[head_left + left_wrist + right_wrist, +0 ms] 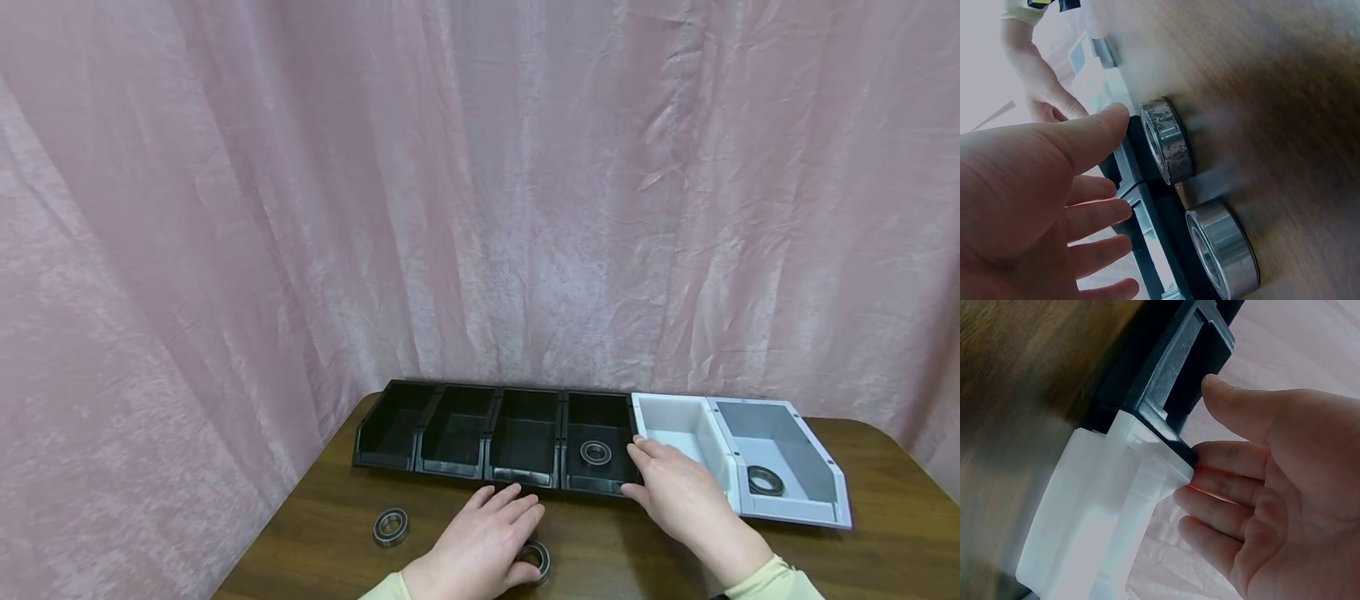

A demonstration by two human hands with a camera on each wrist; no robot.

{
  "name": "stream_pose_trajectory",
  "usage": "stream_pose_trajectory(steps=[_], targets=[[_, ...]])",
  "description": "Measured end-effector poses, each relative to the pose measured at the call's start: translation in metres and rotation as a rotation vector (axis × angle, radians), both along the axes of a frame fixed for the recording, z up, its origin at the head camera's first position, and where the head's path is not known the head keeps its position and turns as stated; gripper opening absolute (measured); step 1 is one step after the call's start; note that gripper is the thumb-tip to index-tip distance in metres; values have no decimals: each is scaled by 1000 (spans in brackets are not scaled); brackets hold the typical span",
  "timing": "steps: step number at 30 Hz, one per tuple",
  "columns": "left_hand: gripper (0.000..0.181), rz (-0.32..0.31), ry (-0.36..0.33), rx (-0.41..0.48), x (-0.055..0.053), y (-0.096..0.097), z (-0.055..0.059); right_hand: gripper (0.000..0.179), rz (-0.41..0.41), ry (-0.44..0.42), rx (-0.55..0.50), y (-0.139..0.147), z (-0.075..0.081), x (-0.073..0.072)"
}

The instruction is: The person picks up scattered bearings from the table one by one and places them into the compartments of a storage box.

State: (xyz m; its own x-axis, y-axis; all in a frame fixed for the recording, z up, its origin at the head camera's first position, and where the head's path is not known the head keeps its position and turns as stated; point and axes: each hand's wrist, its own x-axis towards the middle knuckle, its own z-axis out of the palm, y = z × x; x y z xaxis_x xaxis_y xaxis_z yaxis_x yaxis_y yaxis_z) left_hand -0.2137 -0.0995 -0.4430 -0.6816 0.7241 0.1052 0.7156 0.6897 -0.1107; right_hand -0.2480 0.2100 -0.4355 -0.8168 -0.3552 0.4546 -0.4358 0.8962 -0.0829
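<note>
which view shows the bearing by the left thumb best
Left wrist: the bearing shows unobstructed and close, outer side mottled. In the head view, the left hand partly covers it; right wrist doesn't show it.

Two bearings point(381, 529) lie before the bins point(450, 468), one perhaps touching the left hand point(482, 542).
</note>
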Motion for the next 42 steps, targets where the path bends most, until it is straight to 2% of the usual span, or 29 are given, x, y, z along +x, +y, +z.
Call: stream_pose_trajectory(steps=[10,17,30,42], targets=[[63,2,-3,-13,-3,2,0,57,-5,-44,8,0,3,0],[57,1,30,-34,-4,3,-1,58,-7,-44,6,0,3,1],[49,47,-8,-78,-4,4,-1,59,-9,-55,2,0,4,1],[41,39,-32,-58,-6,4,-3,60,-9,-58,6,0,4,0]])
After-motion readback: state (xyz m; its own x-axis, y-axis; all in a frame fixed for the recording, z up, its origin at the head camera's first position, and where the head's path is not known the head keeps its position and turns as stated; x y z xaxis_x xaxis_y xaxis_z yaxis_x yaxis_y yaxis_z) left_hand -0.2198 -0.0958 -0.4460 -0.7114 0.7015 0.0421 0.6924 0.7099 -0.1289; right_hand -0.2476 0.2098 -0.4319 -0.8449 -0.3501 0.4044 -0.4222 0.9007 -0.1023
